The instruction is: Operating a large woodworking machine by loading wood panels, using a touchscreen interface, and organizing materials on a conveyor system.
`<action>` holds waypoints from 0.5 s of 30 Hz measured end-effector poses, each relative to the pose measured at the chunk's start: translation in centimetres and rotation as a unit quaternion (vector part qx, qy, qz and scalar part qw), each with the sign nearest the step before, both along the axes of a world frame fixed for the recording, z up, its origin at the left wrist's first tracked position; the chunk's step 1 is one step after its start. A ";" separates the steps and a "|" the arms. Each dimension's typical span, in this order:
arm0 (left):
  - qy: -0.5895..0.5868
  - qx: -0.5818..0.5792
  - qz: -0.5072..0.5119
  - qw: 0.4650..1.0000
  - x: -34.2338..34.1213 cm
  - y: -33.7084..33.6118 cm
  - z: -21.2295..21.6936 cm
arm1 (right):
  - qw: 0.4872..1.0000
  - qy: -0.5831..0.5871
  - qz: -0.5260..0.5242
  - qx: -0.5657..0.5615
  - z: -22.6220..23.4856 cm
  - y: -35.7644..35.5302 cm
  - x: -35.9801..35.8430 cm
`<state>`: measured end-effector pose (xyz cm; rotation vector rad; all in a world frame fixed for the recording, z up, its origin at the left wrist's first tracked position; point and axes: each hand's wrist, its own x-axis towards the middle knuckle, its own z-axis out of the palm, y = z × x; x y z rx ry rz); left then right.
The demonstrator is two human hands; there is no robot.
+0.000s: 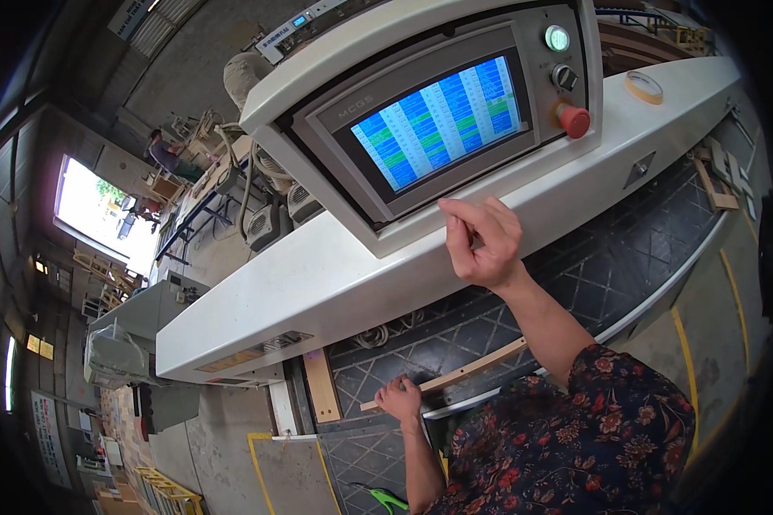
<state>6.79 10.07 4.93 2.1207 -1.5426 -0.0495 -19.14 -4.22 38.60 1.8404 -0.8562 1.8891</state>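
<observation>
Right hand (485,243): loose fist below lettered touchscreen (438,124)
Left hand (399,400): closed over wooden strip (462,372), near black bed's (623,249) near edge

- Tan tape roll (650,98), lying flat, upper right
- Bright green tool (390,499), bottom edge, partly cut off
- Co-worker (165,156), far left background
- Bright doorway (86,206), left
- Yellow floor line (687,360), right
- White sign (130,19), top left
</observation>
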 end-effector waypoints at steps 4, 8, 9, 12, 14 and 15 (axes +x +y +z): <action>0.004 0.006 0.002 1.000 0.1 0.2 -0.2 | 1.000 -0.002 0.004 0.001 0.1 0.0 0.1; 0.009 0.000 -0.001 1.000 0.1 0.5 -0.3 | 1.000 0.000 0.003 -0.003 0.1 0.0 0.1; 0.007 0.005 0.006 1.000 0.1 0.6 -0.4 | 1.000 0.002 0.003 -0.003 0.1 0.0 0.1; 0.011 0.007 0.009 1.000 0.1 1.1 -0.4 | 1.000 0.004 0.002 -0.002 0.0 0.0 0.1; 0.017 0.021 0.006 1.000 0.2 1.3 -0.5 | 1.000 0.005 0.003 -0.001 0.0 0.0 0.1; 0.013 0.017 0.007 1.000 0.2 1.4 -0.5 | 1.000 0.004 0.003 0.000 0.0 0.0 0.2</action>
